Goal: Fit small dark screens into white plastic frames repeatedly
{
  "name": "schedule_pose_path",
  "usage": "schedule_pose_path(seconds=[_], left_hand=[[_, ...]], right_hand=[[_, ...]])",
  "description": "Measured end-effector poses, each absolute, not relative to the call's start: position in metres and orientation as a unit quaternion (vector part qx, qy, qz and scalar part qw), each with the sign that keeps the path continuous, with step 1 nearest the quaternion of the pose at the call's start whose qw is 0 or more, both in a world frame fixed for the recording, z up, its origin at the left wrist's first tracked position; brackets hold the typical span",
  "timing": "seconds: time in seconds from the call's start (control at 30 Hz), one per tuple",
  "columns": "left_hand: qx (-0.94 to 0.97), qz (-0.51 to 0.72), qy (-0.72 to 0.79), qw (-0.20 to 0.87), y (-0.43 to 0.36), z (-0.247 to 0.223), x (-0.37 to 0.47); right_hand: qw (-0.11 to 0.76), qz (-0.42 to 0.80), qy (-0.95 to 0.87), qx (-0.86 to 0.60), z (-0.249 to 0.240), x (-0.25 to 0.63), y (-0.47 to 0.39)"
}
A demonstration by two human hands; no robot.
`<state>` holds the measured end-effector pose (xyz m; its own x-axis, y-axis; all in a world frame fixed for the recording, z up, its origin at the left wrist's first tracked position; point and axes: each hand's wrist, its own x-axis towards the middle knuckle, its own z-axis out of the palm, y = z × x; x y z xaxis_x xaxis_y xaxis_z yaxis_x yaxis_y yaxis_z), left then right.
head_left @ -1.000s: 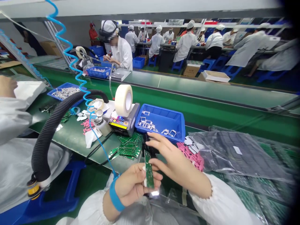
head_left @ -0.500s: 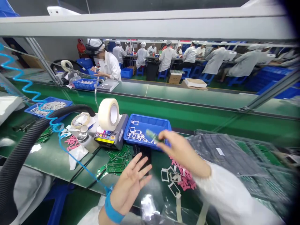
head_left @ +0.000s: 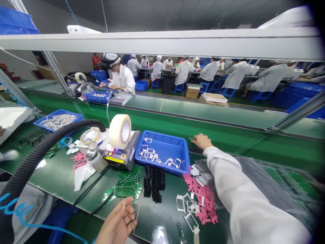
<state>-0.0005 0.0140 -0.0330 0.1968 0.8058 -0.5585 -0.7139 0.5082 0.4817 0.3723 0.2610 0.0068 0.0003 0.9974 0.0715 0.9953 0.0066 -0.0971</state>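
Beside the blue tray, right hand pinches green board, likely placing, needs clean release; left hand half-open, empty.

This was a factory floor for assembling electronics. A blue tray of small white frames stood on a green workbench. In front of the tray, to its left, lay a heap of green circuit boards; just left of it sat a tape dispenser bearing a large roll. Well left of the tray arched a black ribbed hose. Far beyond the tray, white-coated, white-capped people lined a long table, with blue stools among them.
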Motion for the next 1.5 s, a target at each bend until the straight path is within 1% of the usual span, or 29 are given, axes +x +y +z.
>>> schedule_pose_path(seconds=[0.13, 0.23, 0.33, 0.43, 0.53, 0.63, 0.7, 0.77, 0.83, 0.87, 0.93, 0.97, 1.03, 1.1, 1.17, 1.3, 1.4, 1.5], left_hand=[[0.063, 0.492, 0.389, 0.777, 0.013, -0.032, 0.005], [0.068, 0.502, 0.371, 0.779, 0.012, -0.030, 0.010], [0.068, 0.513, 0.358, 0.777, 0.009, -0.028, 0.011], [0.070, 0.529, 0.358, 0.766, 0.005, -0.029, 0.008], [0.088, 0.541, 0.362, 0.754, 0.002, -0.030, 0.006], [0.117, 0.533, 0.353, 0.760, 0.001, -0.030, 0.008], [0.124, 0.484, 0.324, 0.803, 0.001, -0.030, 0.013], [0.120, 0.408, 0.281, 0.860, -0.001, -0.032, 0.018], [0.110, 0.350, 0.241, 0.898, -0.005, -0.035, 0.022], [0.100, 0.339, 0.227, 0.907, -0.008, -0.037, 0.024], [0.075, 0.339, 0.211, 0.914, -0.013, -0.041, 0.024], [0.064, 0.340, 0.209, 0.915, -0.015, -0.043, 0.022], [0.053, 0.339, 0.214, 0.915, -0.017, -0.045, 0.018], [0.060, 0.336, 0.222, 0.914, -0.019, -0.045, 0.013], [0.069, 0.342, 0.239, 0.906, -0.021, -0.047, 0.007], [0.086, 0.375, 0.295, 0.875, -0.029, -0.053, -0.017], [0.067, 0.415, 0.364, 0.831, -0.038, -0.066, -0.052], [0.014, 0.473, 0.443, 0.761, -0.051, -0.083, -0.098]], right_hand=[[0.016, 0.051, -0.814, -0.578, 0.013, 0.336, 0.243], [-0.037, 0.093, -0.873, -0.478, -0.001, 0.302, 0.224], [-0.057, 0.093, -0.887, -0.448, -0.015, 0.284, 0.214], [-0.020, 0.074, -0.890, -0.449, -0.011, 0.283, 0.212], [0.061, 0.054, -0.885, -0.459, 0.010, 0.283, 0.200], [0.141, 0.054, -0.890, -0.430, 0.032, 0.264, 0.157], [0.163, 0.082, -0.917, -0.353, 0.041, 0.241, 0.117], [0.174, 0.116, -0.951, -0.227, 0.044, 0.218, 0.077], [0.176, 0.127, -0.963, -0.162, 0.043, 0.202, 0.047], [0.173, 0.136, -0.963, -0.153, 0.042, 0.199, 0.037], [0.152, 0.180, -0.956, -0.173, 0.036, 0.201, 0.028], [0.145, 0.206, -0.944, -0.211, 0.031, 0.205, 0.028], [0.146, 0.226, -0.895, -0.357, 0.018, 0.214, 0.034], [0.152, 0.195, -0.820, -0.516, 0.001, 0.219, 0.043], [0.143, 0.159, -0.769, -0.603, -0.018, 0.217, 0.051], [0.119, 0.151, -0.750, -0.633, -0.044, 0.209, 0.059], [0.113, 0.172, -0.750, -0.629, -0.049, 0.215, 0.063], [0.111, 0.196, -0.753, -0.618, -0.050, 0.222, 0.068]])
